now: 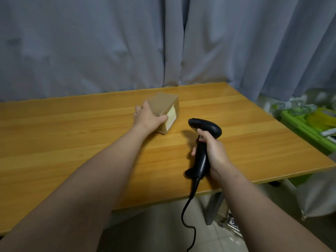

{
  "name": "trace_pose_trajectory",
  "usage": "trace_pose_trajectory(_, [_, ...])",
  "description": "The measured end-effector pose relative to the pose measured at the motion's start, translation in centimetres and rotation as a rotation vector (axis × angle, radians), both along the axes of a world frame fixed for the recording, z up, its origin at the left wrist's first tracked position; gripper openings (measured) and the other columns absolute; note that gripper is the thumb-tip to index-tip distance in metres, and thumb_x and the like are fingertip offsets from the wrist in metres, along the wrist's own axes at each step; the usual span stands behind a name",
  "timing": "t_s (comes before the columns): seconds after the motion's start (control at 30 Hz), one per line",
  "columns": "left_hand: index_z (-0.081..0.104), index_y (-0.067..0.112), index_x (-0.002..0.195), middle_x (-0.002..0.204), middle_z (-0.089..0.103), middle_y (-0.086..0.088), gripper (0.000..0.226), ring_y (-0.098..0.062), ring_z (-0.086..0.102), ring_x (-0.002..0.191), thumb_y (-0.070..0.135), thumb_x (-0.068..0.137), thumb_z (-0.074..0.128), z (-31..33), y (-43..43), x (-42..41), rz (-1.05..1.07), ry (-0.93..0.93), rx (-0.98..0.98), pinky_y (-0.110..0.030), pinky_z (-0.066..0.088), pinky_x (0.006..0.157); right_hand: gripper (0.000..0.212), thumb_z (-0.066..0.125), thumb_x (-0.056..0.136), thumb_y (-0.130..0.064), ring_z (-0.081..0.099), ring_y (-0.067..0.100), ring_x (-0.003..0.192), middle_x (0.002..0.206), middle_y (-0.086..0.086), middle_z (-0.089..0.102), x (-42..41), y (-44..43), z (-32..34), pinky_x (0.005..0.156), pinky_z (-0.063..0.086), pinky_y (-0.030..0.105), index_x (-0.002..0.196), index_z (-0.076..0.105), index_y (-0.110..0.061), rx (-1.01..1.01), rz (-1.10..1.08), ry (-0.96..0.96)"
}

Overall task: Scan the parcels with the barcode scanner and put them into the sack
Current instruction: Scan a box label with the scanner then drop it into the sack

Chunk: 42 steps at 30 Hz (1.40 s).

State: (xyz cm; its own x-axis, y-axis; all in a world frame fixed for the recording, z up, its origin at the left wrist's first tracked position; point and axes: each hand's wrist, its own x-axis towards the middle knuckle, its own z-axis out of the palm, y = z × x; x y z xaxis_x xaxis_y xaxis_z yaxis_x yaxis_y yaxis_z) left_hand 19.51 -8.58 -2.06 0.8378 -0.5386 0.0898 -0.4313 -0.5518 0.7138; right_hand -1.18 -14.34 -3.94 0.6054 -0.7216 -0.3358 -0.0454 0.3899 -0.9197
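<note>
A small brown cardboard parcel point(164, 106) lies on the wooden table point(72, 139), tilted, with a pale label on the side facing me. My left hand point(147, 116) grips it from the left, thumb on the near top edge. My right hand point(211, 151) holds the handle of a black corded barcode scanner point(203, 131). The scanner's head points toward the parcel's label, a short gap away. Its cable point(189, 215) hangs down past the table's front edge. No sack is clearly in view.
A grey curtain point(163, 42) hangs behind the table. To the right, off the table, stands a green crate point(298, 128) with plastic bottles and yellow items. A whitish plastic bag point(316, 195) sits below it. A grey table leg point(213, 208) stands under the front right.
</note>
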Motion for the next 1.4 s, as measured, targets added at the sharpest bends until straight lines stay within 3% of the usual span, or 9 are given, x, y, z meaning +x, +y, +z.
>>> trace_pose_trajectory(0.27, [0.012,0.014,0.149,0.142,0.018,-0.004,0.104,-0.025,0.027,0.134,0.026,0.07,0.079,-0.4,13.8,-8.1,-0.111,0.042,-0.055,-0.035,0.025,0.113,0.045,0.065,0.089,-0.039,0.068,0.03,0.099,0.109,0.018,0.07,-2.1,3.1,2.6,0.087,0.051,0.043,0.12,0.056,-0.008,0.154,0.069,-0.046])
trace_pose_trajectory(0.43, [0.009,0.009,0.151,0.145,0.015,-0.013,0.113,-0.03,0.016,0.136,0.02,0.066,0.082,1.0,19.5,-11.8,-0.274,-0.333,0.113,-0.03,0.012,0.114,0.059,0.074,0.079,-0.044,0.067,0.032,0.099,0.114,0.017,0.063,-4.4,8.1,3.8,0.081,0.059,0.044,0.12,0.058,-0.005,0.089,0.174,0.009])
trace_pose_trajectory(0.6, [0.029,0.004,0.141,0.134,0.026,-0.011,0.116,-0.032,0.023,0.126,0.015,0.045,0.093,1.8,23.5,-14.8,-0.373,-0.82,0.166,-0.053,0.049,0.092,0.071,0.077,0.059,-0.063,0.068,0.03,0.097,0.108,0.011,0.069,-6.9,12.2,5.2,0.073,0.059,0.043,0.108,0.066,-0.013,0.062,0.222,-0.039])
trace_pose_trajectory(0.77, [0.033,0.009,0.137,0.132,0.028,-0.01,0.098,-0.035,0.026,0.128,0.032,0.059,0.086,0.5,25.4,-16.8,-0.43,-1.046,0.023,-0.056,0.045,0.093,0.063,0.081,0.064,-0.053,0.066,0.028,0.105,0.113,0.009,0.071,-9.3,14.7,5.5,0.089,0.055,0.05,0.115,0.066,-0.02,-0.016,0.239,-0.061])
trace_pose_trajectory(0.93, [0.02,0.025,0.144,0.148,0.014,0.003,0.067,-0.02,0.029,0.135,0.058,0.092,0.046,2.4,26.1,-19.8,-0.235,-0.215,-0.316,-0.034,0.032,0.11,0.061,0.089,0.056,-0.031,0.057,0.034,0.117,0.111,0.01,0.064,-11.9,15.7,3.9,0.106,0.041,0.056,0.111,0.066,-0.018,-0.184,0.174,-0.216])
trace_pose_trajectory(1.1, [0.037,0.035,0.137,0.131,0.052,-0.004,0.074,-0.031,0.054,0.121,0.081,0.081,0.027,5.1,26.4,-19.8,-0.124,0.903,-0.328,-0.046,0.055,0.078,0.063,0.085,0.057,-0.015,0.061,0.028,0.115,0.115,0.006,0.07,-13.0,15.9,3.1,0.106,0.043,0.053,0.117,0.065,-0.014,-0.281,0.245,-0.303])
trace_pose_trajectory(1.23, [0.052,0.035,0.115,0.109,0.059,-0.001,0.022,-0.015,0.062,0.093,0.038,0.093,0.054,4.6,26.9,-20.1,-0.141,0.882,-0.452,-0.038,0.055,0.082,0.066,0.081,0.06,-0.009,0.062,0.03,0.11,0.121,0.022,0.065,-13.4,16.2,3.0,0.102,0.047,0.05,0.123,0.061,-0.008,-0.256,0.32,-0.287])
trace_pose_trajectory(1.33, [0.046,0.043,0.124,0.114,0.058,0.002,0.045,-0.017,0.056,0.103,0.016,0.09,0.058,4.1,26.9,-20.0,-0.17,0.787,-0.548,-0.036,0.052,0.084,0.051,0.082,0.069,-0.015,0.064,0.023,0.097,0.105,0.009,0.072,-13.5,16.8,3.5,0.082,0.055,0.037,0.117,0.064,-0.014,-0.168,0.314,-0.341])
trace_pose_trajectory(1.4, [0.04,0.044,0.129,0.121,0.057,-0.002,0.06,-0.022,0.056,0.108,0.009,0.086,0.061,3.8,27.1,-20.2,-0.215,0.718,-0.574,-0.035,0.05,0.086,0.052,0.076,0.069,-0.014,0.067,0.024,0.103,0.107,0.006,0.073,-13.3,17.2,3.6,0.089,0.053,0.035,0.119,0.063,-0.012,-0.142,0.279,-0.368])
